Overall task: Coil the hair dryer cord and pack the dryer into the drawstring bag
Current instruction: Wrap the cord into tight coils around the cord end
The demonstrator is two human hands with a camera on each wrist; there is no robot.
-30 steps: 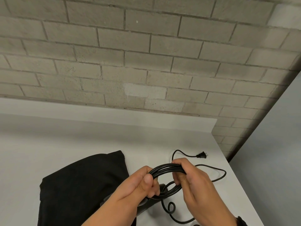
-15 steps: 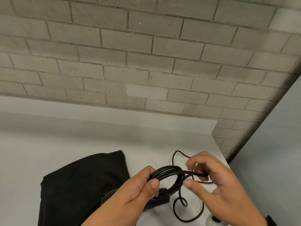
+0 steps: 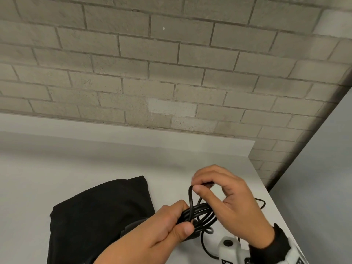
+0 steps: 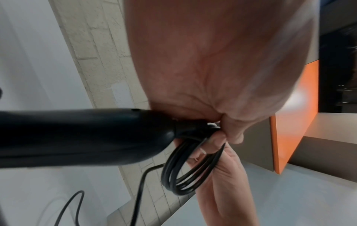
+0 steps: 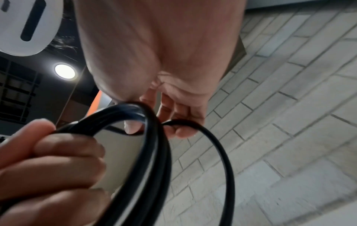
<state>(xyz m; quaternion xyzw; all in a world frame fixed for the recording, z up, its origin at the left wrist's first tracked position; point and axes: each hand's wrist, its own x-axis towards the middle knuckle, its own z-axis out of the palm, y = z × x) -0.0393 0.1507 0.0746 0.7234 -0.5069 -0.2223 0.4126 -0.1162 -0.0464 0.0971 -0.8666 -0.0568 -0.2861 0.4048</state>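
Note:
My left hand grips several black loops of the hair dryer cord beside the dryer's handle end. The left wrist view shows the black dryer handle running left from that fist, with the coil hanging below. My right hand is raised just above the coil and pinches a free stretch of cord between thumb and fingertips; the right wrist view shows this strand arching over the coil. The black drawstring bag lies flat on the table to the left. The plug is hidden.
The white table ends at a right edge close to my right hand, with grey floor beyond. A brick wall rises behind. Loose cord trails on the table right of my hands. A white camera mount sits at my right wrist.
My right hand has let go of the coil, reached right for the loose cord, and now lifts a strand up and back over the loops. The left hand keeps its grip.

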